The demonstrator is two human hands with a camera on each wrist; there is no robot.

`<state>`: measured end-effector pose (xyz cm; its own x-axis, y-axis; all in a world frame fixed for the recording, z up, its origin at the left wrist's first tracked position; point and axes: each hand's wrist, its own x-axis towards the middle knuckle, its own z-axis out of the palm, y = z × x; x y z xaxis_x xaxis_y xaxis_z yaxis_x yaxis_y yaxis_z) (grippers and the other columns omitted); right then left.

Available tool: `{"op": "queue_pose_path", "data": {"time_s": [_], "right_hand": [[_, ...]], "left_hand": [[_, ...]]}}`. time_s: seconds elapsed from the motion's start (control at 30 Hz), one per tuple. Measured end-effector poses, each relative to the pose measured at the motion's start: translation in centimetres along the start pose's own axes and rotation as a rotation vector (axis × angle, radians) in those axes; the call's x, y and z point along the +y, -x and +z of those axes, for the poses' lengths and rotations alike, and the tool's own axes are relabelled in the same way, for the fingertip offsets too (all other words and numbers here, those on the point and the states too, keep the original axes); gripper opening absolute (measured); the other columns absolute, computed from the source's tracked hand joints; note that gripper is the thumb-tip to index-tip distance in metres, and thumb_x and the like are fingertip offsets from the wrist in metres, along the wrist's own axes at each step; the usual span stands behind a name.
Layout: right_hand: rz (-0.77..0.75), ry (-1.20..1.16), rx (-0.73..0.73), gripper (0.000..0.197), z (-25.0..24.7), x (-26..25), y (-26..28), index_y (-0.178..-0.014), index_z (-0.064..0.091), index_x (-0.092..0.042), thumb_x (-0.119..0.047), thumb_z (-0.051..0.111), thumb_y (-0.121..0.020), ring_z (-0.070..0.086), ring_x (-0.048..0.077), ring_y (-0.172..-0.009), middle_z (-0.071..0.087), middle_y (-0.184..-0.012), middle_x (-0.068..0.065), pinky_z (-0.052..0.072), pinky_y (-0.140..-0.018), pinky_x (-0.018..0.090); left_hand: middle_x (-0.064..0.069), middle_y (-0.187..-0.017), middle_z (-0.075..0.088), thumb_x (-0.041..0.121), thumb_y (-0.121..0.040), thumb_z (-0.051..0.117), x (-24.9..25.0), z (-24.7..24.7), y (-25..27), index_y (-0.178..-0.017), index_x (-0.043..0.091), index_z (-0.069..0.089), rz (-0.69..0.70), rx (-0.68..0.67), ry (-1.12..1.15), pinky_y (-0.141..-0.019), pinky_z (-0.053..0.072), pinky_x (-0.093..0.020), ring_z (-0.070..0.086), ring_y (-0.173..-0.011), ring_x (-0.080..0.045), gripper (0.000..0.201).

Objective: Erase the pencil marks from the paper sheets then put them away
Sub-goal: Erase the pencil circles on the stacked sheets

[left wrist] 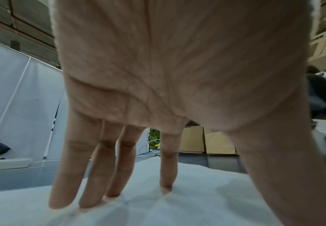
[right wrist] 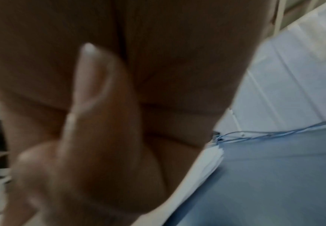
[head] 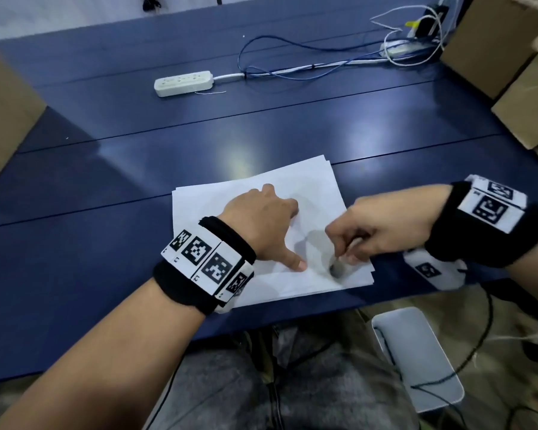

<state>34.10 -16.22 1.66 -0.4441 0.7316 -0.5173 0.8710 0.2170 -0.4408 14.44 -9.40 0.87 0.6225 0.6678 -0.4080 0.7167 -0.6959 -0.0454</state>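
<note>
A stack of white paper sheets [head: 308,187] lies on the dark blue table [head: 106,243] near its front edge. My left hand [head: 277,231] presses flat on the top sheet, fingers straight and spread, thumb out toward me. In the left wrist view its fingertips [left wrist: 166,185] touch the paper [left wrist: 197,201]. My right hand [head: 343,249] is curled and pinches a small eraser [head: 336,270], whose dark tip touches the sheet by the stack's near right corner. Most of the eraser is hidden by fingers. The right wrist view is blurred: curled right hand [right wrist: 100,122] and the stack's edge [right wrist: 208,165].
A white power strip [head: 183,83] and loose cables [head: 292,69] lie at the back of the table. Cardboard boxes stand at the left [head: 7,119] and right [head: 510,57]. A white device with a cord [head: 416,358] sits below the table's front edge, beside my lap.
</note>
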Motion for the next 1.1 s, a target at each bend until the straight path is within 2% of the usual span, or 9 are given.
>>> {"op": "queue_pose_path", "data": {"time_s": [0.07, 0.17, 0.23, 0.37, 0.43, 0.6, 0.77, 0.97, 1.1], "right_hand": [[-0.011, 0.032, 0.018, 0.005, 0.2, 0.0, -0.3, -0.089, 0.063, -0.028, -0.029, 0.067, -0.087, 0.06, 0.009, -0.071, 0.069, -0.077, -0.006, 0.049, -0.067, 0.028], [0.137, 0.149, 0.291, 0.007, -1.7, 1.4, -1.4, -0.097, 0.06, -0.029, -0.033, 0.06, -0.091, 0.058, 0.016, -0.083, 0.067, -0.088, -0.005, 0.05, -0.075, 0.037], [0.179, 0.163, 0.34, 0.007, -2.0, 1.9, -1.5, -0.097, 0.057, -0.027, -0.032, 0.058, -0.092, 0.055, 0.015, -0.083, 0.066, -0.092, -0.007, 0.048, -0.074, 0.034], [-0.005, 0.029, 0.06, 0.005, 0.0, 0.2, -0.3, -0.089, 0.062, -0.025, -0.027, 0.067, -0.088, 0.057, 0.006, -0.069, 0.069, -0.078, -0.008, 0.044, -0.063, 0.021], [-0.009, 0.017, 0.029, 0.005, 0.4, 0.1, -0.3, -0.09, 0.064, -0.027, -0.028, 0.067, -0.087, 0.059, 0.007, -0.07, 0.07, -0.078, -0.008, 0.047, -0.065, 0.024], [0.178, 0.165, 0.381, 0.008, -2.0, 2.0, -1.7, -0.094, 0.057, -0.029, -0.035, 0.058, -0.091, 0.057, 0.019, -0.088, 0.065, -0.089, -0.007, 0.05, -0.079, 0.038], [0.007, 0.021, 0.049, 0.008, -0.2, 0.3, -0.1, -0.09, 0.062, -0.026, -0.032, 0.066, -0.088, 0.062, 0.007, -0.076, 0.071, -0.083, -0.008, 0.048, -0.068, 0.024], [0.165, 0.142, 0.367, 0.006, -2.2, 2.5, -1.8, -0.093, 0.058, -0.029, -0.033, 0.061, -0.09, 0.059, 0.016, -0.084, 0.068, -0.089, -0.007, 0.05, -0.076, 0.035], [0.014, 0.005, 0.108, 0.008, -0.8, 1.5, -0.4, -0.088, 0.062, -0.025, -0.028, 0.069, -0.087, 0.06, 0.008, -0.072, 0.07, -0.079, -0.008, 0.047, -0.066, 0.022]], "left_hand": [[-0.004, -0.114, 0.045, 0.082, -0.056, 0.07, 0.0, -0.1, -0.1, -0.133, 0.032, 0.048, 0.0, -0.008, 0.002, -0.071, 0.042, -0.033, 0.055, -0.098, -0.025, 0.094], [-0.002, -0.106, 0.042, 0.081, -0.057, 0.07, 0.2, -0.3, -0.1, -0.129, 0.033, 0.05, 0.007, -0.011, -0.007, -0.072, 0.042, -0.033, 0.052, -0.092, -0.023, 0.088], [0.0, -0.104, 0.04, 0.082, -0.057, 0.069, 0.2, -0.3, 0.0, -0.128, 0.034, 0.051, 0.009, -0.001, -0.013, -0.071, 0.041, -0.033, 0.051, -0.088, -0.022, 0.088], [-0.002, -0.115, 0.047, 0.084, -0.055, 0.067, 0.1, 0.0, 0.0, -0.13, 0.032, 0.05, 0.013, 0.014, -0.04, -0.073, 0.037, -0.034, 0.057, -0.096, -0.025, 0.093], [0.0, -0.119, 0.046, 0.085, -0.055, 0.066, 0.1, 0.0, -0.1, -0.13, 0.031, 0.051, 0.032, 0.031, -0.045, -0.078, 0.038, -0.036, 0.056, -0.102, -0.025, 0.093], [0.003, -0.123, 0.046, 0.082, -0.061, 0.065, 0.4, -0.2, -0.1, -0.12, 0.026, 0.06, 0.114, 0.04, -0.079, -0.093, 0.037, -0.037, 0.049, -0.111, -0.018, 0.082], [0.004, -0.122, 0.048, 0.083, -0.062, 0.065, 0.4, -0.2, -0.2, -0.12, 0.024, 0.058, 0.108, 0.04, -0.092, -0.091, 0.036, -0.036, 0.053, -0.109, -0.017, 0.083], [0.005, -0.117, 0.05, 0.08, -0.061, 0.069, 0.7, -0.5, 0.1, -0.122, 0.026, 0.058, 0.09, 0.024, -0.078, -0.079, 0.042, -0.034, 0.051, -0.09, -0.016, 0.081], [0.005, -0.115, 0.05, 0.079, -0.062, 0.069, 0.7, -0.5, 0.0, -0.119, 0.026, 0.057, 0.091, 0.025, -0.093, -0.074, 0.035, -0.032, 0.048, -0.085, -0.017, 0.079]]}}
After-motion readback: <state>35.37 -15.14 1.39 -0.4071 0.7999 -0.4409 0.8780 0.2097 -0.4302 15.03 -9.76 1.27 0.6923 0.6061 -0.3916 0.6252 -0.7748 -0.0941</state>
